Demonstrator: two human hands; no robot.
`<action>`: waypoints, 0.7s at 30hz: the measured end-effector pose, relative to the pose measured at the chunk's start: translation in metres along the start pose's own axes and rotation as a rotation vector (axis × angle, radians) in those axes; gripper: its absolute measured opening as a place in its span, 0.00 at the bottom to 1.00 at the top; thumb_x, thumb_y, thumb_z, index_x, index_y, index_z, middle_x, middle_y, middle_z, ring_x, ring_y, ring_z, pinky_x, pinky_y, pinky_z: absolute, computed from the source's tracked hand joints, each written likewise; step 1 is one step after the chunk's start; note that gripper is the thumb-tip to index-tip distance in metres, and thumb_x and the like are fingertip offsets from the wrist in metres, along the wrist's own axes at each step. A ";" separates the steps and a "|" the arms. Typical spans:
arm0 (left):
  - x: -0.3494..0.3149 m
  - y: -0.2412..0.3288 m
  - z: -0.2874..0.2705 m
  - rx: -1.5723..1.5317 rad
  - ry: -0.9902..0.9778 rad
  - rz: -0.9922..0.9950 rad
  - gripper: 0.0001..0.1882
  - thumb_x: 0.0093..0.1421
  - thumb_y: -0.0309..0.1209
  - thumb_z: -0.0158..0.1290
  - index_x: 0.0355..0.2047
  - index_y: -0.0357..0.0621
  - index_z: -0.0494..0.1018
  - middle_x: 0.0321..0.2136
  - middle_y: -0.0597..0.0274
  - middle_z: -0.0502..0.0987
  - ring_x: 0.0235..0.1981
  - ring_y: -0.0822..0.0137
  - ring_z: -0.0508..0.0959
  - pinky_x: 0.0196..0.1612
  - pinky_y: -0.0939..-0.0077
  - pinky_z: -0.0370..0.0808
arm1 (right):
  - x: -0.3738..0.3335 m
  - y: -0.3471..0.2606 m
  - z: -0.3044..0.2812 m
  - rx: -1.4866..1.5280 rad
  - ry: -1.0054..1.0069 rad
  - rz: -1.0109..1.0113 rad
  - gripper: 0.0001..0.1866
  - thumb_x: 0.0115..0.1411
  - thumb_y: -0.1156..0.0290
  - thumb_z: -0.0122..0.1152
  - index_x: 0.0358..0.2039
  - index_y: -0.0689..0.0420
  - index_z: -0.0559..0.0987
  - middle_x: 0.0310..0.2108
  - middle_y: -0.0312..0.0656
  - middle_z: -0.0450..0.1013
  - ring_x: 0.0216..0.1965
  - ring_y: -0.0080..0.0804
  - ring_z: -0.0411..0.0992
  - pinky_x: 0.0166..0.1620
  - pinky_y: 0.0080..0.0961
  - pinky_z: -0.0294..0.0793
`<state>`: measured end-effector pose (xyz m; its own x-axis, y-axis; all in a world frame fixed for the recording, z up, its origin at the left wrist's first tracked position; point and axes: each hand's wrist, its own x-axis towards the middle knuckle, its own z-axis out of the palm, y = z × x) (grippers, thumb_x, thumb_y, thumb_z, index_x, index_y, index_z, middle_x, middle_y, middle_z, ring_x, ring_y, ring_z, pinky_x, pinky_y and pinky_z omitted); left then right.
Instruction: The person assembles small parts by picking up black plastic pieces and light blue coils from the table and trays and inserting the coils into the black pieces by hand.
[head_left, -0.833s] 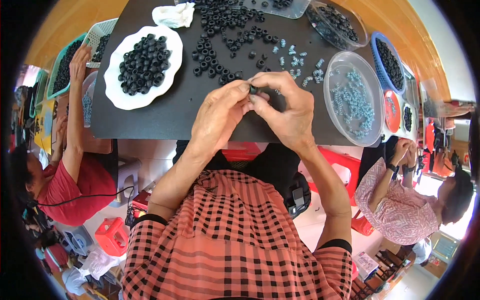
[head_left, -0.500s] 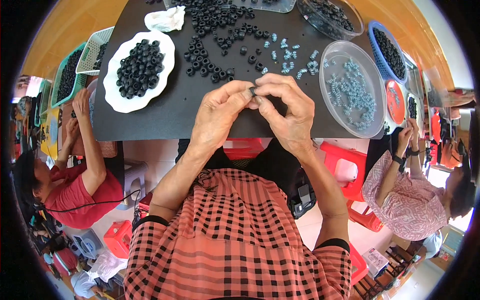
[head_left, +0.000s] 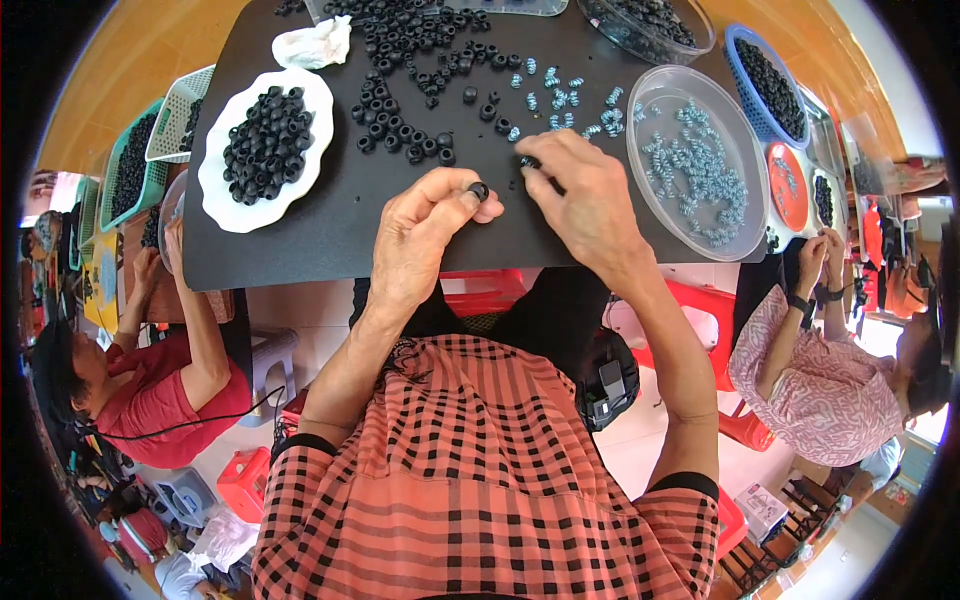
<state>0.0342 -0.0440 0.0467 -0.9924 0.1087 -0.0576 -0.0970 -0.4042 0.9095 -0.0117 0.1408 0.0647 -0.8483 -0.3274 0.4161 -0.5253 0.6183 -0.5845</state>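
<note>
My left hand (head_left: 425, 225) is closed, pinching a small round black plastic part (head_left: 479, 190) with a hole in it between thumb and fingertips. To its right, over the dark tabletop, my right hand (head_left: 585, 195) curls its fingers around a small black piece (head_left: 528, 161), whose exact shape I cannot make out. Beyond my hands lie many loose black ring-shaped parts (head_left: 385, 125) and several small bluish metal springs (head_left: 557, 97). A white scalloped plate (head_left: 315, 140) heaped with black parts is at the left. At the right, a clear round tray (head_left: 640, 165) holds many springs.
A crumpled white cloth (head_left: 312, 45) and a clear bowl (head_left: 610, 40) of dark parts are at the far side. A blue basket (head_left: 740, 75) stands at the right. Co-workers sit on both sides, one in a red shirt (head_left: 175, 410). Red stools (head_left: 690, 310) are below the table.
My hands were together at one small black part; now they are apart. The right has moved right, and the left has shifted slightly left and down. The view has shifted a little.
</note>
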 end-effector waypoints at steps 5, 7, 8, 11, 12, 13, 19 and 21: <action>0.002 0.000 -0.006 -0.179 -0.023 -0.020 0.08 0.62 0.24 0.47 0.39 0.33 0.73 0.33 0.57 0.79 0.35 0.71 0.77 0.45 0.75 0.74 | 0.013 -0.007 0.003 -0.310 -0.153 -0.148 0.07 0.46 0.77 0.61 0.29 0.59 0.77 0.28 0.41 0.70 0.33 0.42 0.73 0.38 0.35 0.74; 0.004 -0.001 -0.009 -0.222 -0.036 -0.028 0.09 0.63 0.24 0.47 0.40 0.33 0.73 0.33 0.56 0.78 0.36 0.70 0.77 0.46 0.74 0.73 | 0.013 -0.003 0.003 -0.265 -0.139 -0.088 0.08 0.47 0.79 0.60 0.31 0.59 0.78 0.28 0.41 0.71 0.29 0.39 0.73 0.35 0.30 0.73; 0.004 -0.001 -0.010 -0.261 -0.050 -0.039 0.09 0.63 0.25 0.47 0.40 0.33 0.72 0.33 0.56 0.78 0.36 0.69 0.77 0.46 0.73 0.73 | 0.014 -0.002 0.003 -0.218 -0.121 -0.026 0.10 0.48 0.81 0.58 0.33 0.60 0.79 0.28 0.41 0.71 0.25 0.35 0.73 0.32 0.26 0.73; 0.006 0.000 -0.013 -0.286 -0.074 -0.069 0.12 0.63 0.29 0.47 0.41 0.33 0.72 0.30 0.54 0.76 0.40 0.62 0.74 0.49 0.68 0.70 | 0.014 -0.008 0.003 0.222 -0.028 0.134 0.11 0.48 0.82 0.59 0.33 0.57 0.80 0.25 0.39 0.72 0.21 0.26 0.72 0.28 0.22 0.73; 0.006 0.000 -0.013 -0.289 -0.069 -0.067 0.12 0.63 0.29 0.47 0.41 0.33 0.72 0.30 0.54 0.76 0.40 0.62 0.74 0.49 0.68 0.70 | 0.011 -0.009 0.007 0.422 0.004 0.239 0.10 0.51 0.82 0.58 0.35 0.59 0.80 0.26 0.35 0.74 0.23 0.16 0.70 0.30 0.16 0.71; 0.006 0.001 -0.013 -0.309 -0.081 -0.071 0.12 0.63 0.29 0.47 0.42 0.33 0.71 0.30 0.54 0.76 0.41 0.62 0.75 0.49 0.68 0.70 | 0.010 -0.010 0.009 0.423 -0.001 0.237 0.10 0.51 0.82 0.58 0.35 0.59 0.80 0.26 0.35 0.74 0.23 0.16 0.70 0.30 0.16 0.71; 0.008 0.001 -0.014 -0.404 -0.096 -0.093 0.11 0.63 0.26 0.45 0.41 0.32 0.72 0.33 0.54 0.77 0.37 0.67 0.77 0.46 0.72 0.72 | 0.008 -0.027 0.023 0.801 0.103 0.312 0.05 0.55 0.83 0.58 0.33 0.63 0.78 0.26 0.32 0.73 0.25 0.15 0.70 0.31 0.17 0.72; 0.009 0.002 -0.014 -0.424 -0.101 -0.099 0.11 0.63 0.27 0.45 0.41 0.32 0.72 0.34 0.54 0.77 0.37 0.67 0.77 0.46 0.72 0.72 | 0.009 -0.040 0.025 1.062 0.107 0.270 0.06 0.55 0.86 0.57 0.33 0.63 0.76 0.27 0.35 0.73 0.26 0.17 0.70 0.31 0.18 0.72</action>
<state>0.0246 -0.0563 0.0421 -0.9665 0.2449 -0.0763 -0.2344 -0.7219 0.6511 -0.0002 0.0955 0.0745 -0.9608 -0.1785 0.2122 -0.1558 -0.2855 -0.9456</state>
